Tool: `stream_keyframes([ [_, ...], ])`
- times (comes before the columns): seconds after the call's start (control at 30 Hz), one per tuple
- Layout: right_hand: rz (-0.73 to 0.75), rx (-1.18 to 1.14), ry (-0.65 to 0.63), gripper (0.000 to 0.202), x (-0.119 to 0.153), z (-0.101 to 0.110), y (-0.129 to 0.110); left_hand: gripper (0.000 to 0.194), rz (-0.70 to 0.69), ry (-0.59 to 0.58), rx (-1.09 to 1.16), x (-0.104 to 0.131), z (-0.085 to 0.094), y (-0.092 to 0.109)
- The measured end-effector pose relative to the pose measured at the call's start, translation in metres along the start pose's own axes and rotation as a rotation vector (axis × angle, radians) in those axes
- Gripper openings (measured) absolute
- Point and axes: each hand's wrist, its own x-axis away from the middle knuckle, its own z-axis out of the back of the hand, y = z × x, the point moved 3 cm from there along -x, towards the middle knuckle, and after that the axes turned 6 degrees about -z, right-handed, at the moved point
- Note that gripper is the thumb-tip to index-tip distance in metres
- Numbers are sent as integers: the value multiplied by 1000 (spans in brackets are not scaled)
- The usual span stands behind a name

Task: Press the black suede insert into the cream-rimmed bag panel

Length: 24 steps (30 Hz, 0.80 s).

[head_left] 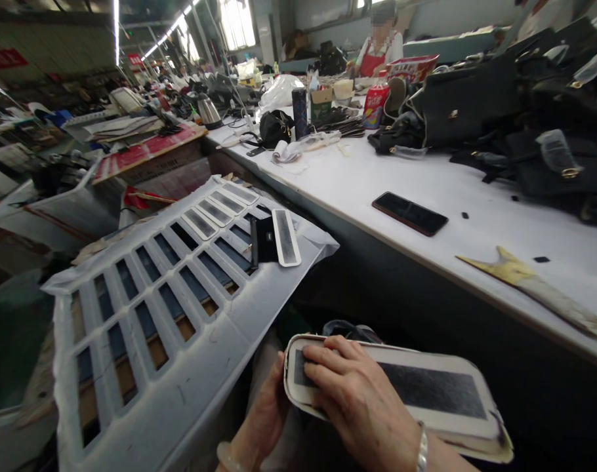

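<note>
A long cream panel (446, 367) with rounded ends and a dark rectangle along its middle lies tilted at the bottom right, in front of me. My right hand (348, 387) rests on its left part, fingers spread and pressed flat on the top face. At the panel's left end, my left hand (267, 413) holds the edge, its fingers partly hidden beneath. To the upper left, a similar small panel (287, 237) lies beside a black piece (266, 240) on a white sheet with rectangular cutouts (220, 341). Several more such panels sit at the sheet's far end.
A white table (328, 177) runs along the right, holding a phone (409, 213), a yellow-and-white tool or wrapped piece (535, 282) and piled black bags (470, 98). A person in a red apron (374, 59) is at the back.
</note>
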Motion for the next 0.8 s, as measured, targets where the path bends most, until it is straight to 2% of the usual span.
stream_keyframes([
  [0.23, -34, -33, -12, 24, 4, 0, 1, 43, 4, -77, 10, 1, 2, 5],
  [0.53, -29, -66, 73, 32, 4, -8, 6, 42, 51, -154, -79, 3, -1, 21],
  [0.67, -15, -81, 109, 33, 6, -8, 7, 35, 67, -158, -213, 6, -10, 33],
  [0.8, -5, -98, 121, 31, 6, -9, 8, 37, 102, -168, -386, 10, -21, 44],
])
